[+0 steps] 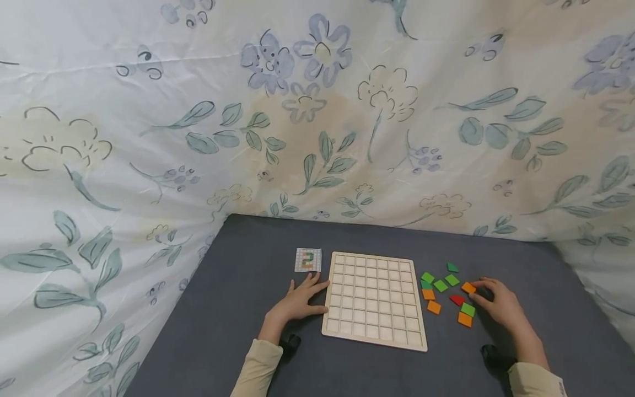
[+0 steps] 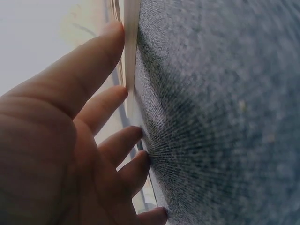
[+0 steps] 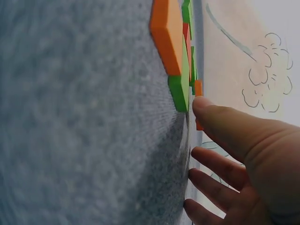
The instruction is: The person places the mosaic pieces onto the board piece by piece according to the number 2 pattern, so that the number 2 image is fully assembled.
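Note:
My left hand (image 1: 296, 302) lies spread at the left side of a wooden grid board (image 1: 372, 300), thumb and index fingertip right at its edge. In the left wrist view, the thumb (image 2: 89, 65) presses against the pale board rim (image 2: 131, 37). My right hand (image 1: 501, 303) pinches an orange square tile (image 1: 468, 288) between thumb and index finger. In the right wrist view, the thumb partly covers that orange tile (image 3: 198, 88). Around it lie a red tile (image 1: 457, 300), a lime green tile (image 1: 468, 310) and another orange tile (image 1: 464, 320).
A small pattern card (image 1: 308, 259) with a coloured figure lies beyond my left fingers. More tiles, several lime green ones (image 1: 440, 285), orange ones (image 1: 434, 307) and a dark green one (image 1: 452, 267), lie right of the board. Floral cloth (image 1: 317, 138) hangs behind the dark grey table (image 1: 223, 309).

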The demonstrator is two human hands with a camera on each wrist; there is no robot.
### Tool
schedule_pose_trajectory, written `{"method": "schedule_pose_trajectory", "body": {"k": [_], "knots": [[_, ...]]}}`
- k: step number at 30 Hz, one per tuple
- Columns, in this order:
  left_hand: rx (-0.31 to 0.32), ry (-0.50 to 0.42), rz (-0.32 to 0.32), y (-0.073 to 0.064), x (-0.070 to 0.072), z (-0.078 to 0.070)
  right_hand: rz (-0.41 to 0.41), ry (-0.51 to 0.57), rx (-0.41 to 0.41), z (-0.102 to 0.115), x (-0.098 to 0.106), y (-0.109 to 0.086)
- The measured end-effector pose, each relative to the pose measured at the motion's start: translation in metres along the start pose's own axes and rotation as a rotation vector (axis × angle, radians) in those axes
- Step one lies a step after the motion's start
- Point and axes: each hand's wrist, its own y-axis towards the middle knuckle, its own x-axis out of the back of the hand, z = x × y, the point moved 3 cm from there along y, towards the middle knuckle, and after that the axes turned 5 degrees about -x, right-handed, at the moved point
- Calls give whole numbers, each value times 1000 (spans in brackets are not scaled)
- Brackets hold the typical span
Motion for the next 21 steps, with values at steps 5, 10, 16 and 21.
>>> {"method": "schedule_pose_trajectory", "body": {"k": [5,10,16,21], "knots": [[-6,-10,0,1,1,-1,-21,18,3,5,0,-1],[-1,-4,5,2,1,-1,-16,34,9,14,0,-2],[2,-11,7,2,2,-1,-10,60,31,31,0,3],[7,-18,7,3,1,-2,-20,79,70,48,0,10]]}}
